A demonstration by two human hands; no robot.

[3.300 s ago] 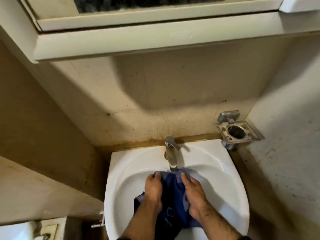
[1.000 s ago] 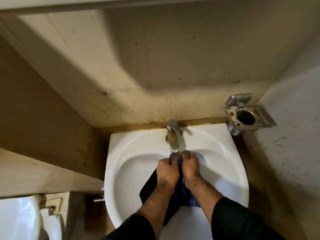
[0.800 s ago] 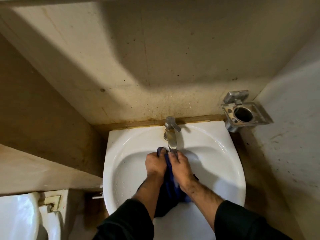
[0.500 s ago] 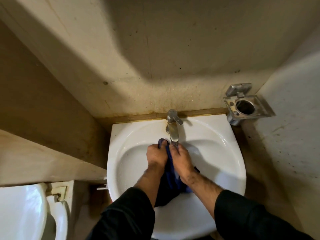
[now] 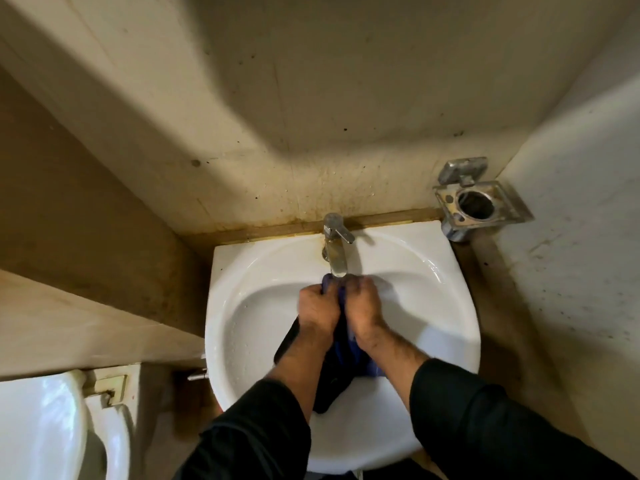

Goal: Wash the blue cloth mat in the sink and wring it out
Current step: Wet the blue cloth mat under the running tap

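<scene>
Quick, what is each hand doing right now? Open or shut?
Left hand: shut, gripping the blue cloth mat under the tap.
Right hand: shut, gripping the same mat, close beside the left.

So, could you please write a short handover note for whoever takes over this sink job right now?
Left hand: closed on the blue cloth mat, just below the faucet.
Right hand: closed on the same mat, close beside the left hand.
Mat: bunched between both hands inside the white sink; its lower part hangs down into the basin toward the front rim.
Done: mat is in the sink and gathered under the spout. Whether water is running cannot be told.
Left: finish washing, then wring the mat out over the basin.
Nearby: empty metal holder on the wall to the right.
</scene>
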